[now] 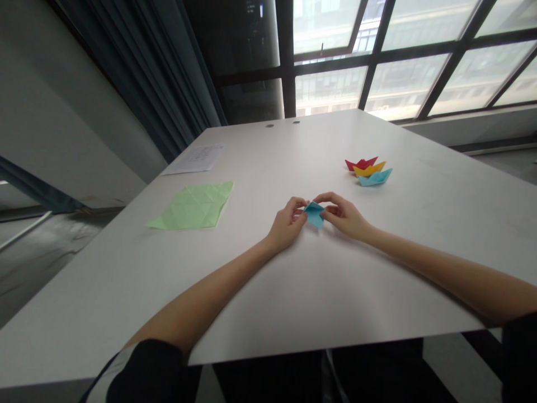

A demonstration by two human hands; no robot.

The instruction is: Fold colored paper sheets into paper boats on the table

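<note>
Between my two hands is a small piece of folded blue paper (314, 215), held just above the white table (268, 291). My left hand (289, 221) pinches its left edge, thumb in front and fingers behind. On the other side my right hand (342, 215) grips the right edge between thumb and fingers. The paper has a pointed top and a lower corner that hangs toward me. Fingertips hide parts of both its sides.
Three folded paper boats, red (363, 163), yellow (369, 170) and light blue (376, 178), stand close together beyond my right hand. A creased green sheet (193, 207) lies to the left. Behind it is a white printed sheet (196, 159). Windows (331, 89) rise past the far edge.
</note>
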